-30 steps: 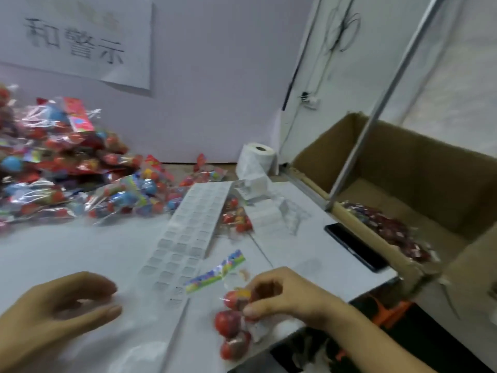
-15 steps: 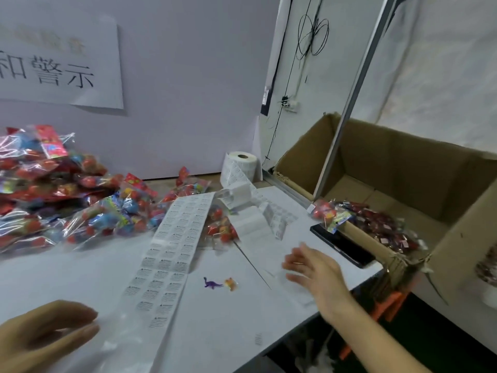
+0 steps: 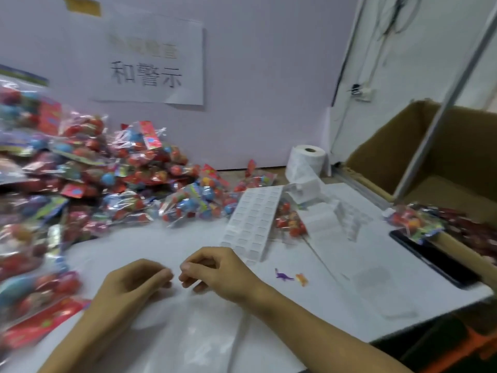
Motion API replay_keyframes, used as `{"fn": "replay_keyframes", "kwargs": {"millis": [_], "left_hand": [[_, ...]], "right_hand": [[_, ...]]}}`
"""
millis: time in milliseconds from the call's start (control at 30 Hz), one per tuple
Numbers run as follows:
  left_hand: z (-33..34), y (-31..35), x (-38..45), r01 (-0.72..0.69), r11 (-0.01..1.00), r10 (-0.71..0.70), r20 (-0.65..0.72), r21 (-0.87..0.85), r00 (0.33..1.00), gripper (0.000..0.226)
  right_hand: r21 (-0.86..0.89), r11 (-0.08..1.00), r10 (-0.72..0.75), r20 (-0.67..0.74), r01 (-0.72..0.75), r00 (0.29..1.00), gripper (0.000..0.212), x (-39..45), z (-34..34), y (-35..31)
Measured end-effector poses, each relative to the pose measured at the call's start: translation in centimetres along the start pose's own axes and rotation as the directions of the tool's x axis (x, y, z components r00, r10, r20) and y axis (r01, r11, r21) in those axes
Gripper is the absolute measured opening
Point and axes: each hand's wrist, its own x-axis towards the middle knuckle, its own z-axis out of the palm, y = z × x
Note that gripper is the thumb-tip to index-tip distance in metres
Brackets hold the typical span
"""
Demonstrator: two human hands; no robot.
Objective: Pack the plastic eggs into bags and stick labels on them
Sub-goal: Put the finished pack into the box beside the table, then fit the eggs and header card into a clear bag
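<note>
Sitting at the table's right edge, the cardboard box point(image 3: 398, 154) holds bagged eggs point(image 3: 481, 232). Left hand point(image 3: 129, 286) and right hand point(image 3: 220, 273) meet fingertip-close, fingers curled; what they pinch is unclear.

Packing workshop: heaped bagged eggs point(image 3: 113, 184), label roll point(image 3: 306, 162), carton point(image 3: 430, 162).

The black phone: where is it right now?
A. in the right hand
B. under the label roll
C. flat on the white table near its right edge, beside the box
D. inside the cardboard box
C: the black phone lies flat on the white table by its right edge, next to the cardboard box; neither hand touches it.
</note>
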Motion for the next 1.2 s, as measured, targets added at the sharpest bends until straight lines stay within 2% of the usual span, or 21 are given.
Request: {"fn": "replay_keyframes", "kwargs": {"millis": [67, 200, 300, 400, 500, 533, 600, 667, 700, 767, 800, 867, 1033, 1200], "left_hand": [[-0.2, -0.5, 0.1, 0.002, 1.0, -0.002, -0.045, -0.01, 0.999, 0.016], [-0.8, -1.0, 0.6, 0.067, 0.996, -0.078, -0.242, -0.054, 0.967, 0.016], [-0.8, -0.8, 0.7, 0.055, 0.998, -0.038, -0.341, 0.04, 0.939, 0.01], [-0.3, -0.5, 0.2, 0.002, 0.982, 0.058, -0.306, 0.19, 0.95, 0.006], [-0.1, -0.2, -0.1, -0.076, 0.935, 0.181, -0.281, 0.346, 0.942, 0.006], [-0.2, -0.1, -0.2, -0.095, 0.894, 0.246, -0.303, 0.438, 0.92, 0.008], [-0.5, 0.1, -0.2, -0.095, 0.808, 0.384, -0.397, 0.582, 0.833, 0.01], [-1.3, 0.1, 0.0, 0.026, 0.741, 0.45, -0.524, 0.672, 0.723, 0.013], [-1.8, 0.0, 0.0, 0.137, 0.713, 0.42, -0.575, 0.688, 0.702, 0.017], [-2.7, -0.4, 0.0, 0.36, 0.627, 0.214, -0.597, 0.691, 0.773, 0.035], [-3.0, -0.8, -0.1, 0.426, 0.559, 0.106, -0.571, 0.711, 0.814, 0.044], [-3.0, -1.2, -0.2, 0.412, 0.502, 0.031, -0.492, 0.76, 0.87, 0.047], [-2.1, -1.1, -0.2, 0.211, 0.585, 0.112, -0.336, 0.783, 0.935, 0.035], [-1.2, -0.4, -0.3, 0.009, 0.738, 0.289, -0.328, 0.674, 0.899, 0.04]], "right_hand": [[-0.006, 1.0, -0.019, 0.04, 0.019, 0.999, 0.01, 1.5, 1.9, -0.4], [0.048, 0.999, 0.021, 0.062, -0.024, 0.998, 0.01, 4.6, 4.5, -1.0], [0.142, 0.987, 0.066, 0.048, -0.073, 0.997, 0.016, 5.9, 5.6, -0.9], [0.148, 0.989, 0.014, -0.02, -0.011, 1.0, 0.02, 5.9, 5.8, 0.5], [0.153, 0.987, -0.051, -0.023, 0.054, 0.998, 0.018, 5.4, 5.2, 1.3], [0.158, 0.986, -0.054, -0.02, 0.056, 0.998, 0.017, 5.3, 5.1, 1.3], [0.181, 0.983, -0.041, -0.025, 0.045, 0.999, 0.016, 5.3, 5.2, 1.2], [0.194, 0.981, -0.021, -0.034, 0.028, 0.999, 0.015, 5.4, 5.4, 1.1], [0.188, 0.982, -0.019, -0.032, 0.025, 0.999, 0.015, 5.3, 5.4, 1.1], [0.176, 0.984, -0.019, -0.025, 0.023, 0.999, 0.016, 5.2, 5.5, 1.0], [0.176, 0.984, -0.018, -0.025, 0.022, 1.0, 0.016, 5.1, 5.4, 1.0], [0.183, 0.983, -0.013, -0.03, 0.018, 0.999, 0.016, 5.0, 5.4, 0.8], [0.212, 0.977, 0.011, -0.055, 0.001, 0.998, 0.014, 5.1, 5.4, 0.7], [0.297, 0.955, 0.052, -0.125, -0.013, 0.991, 0.01, 5.2, 5.3, 0.6]]}}
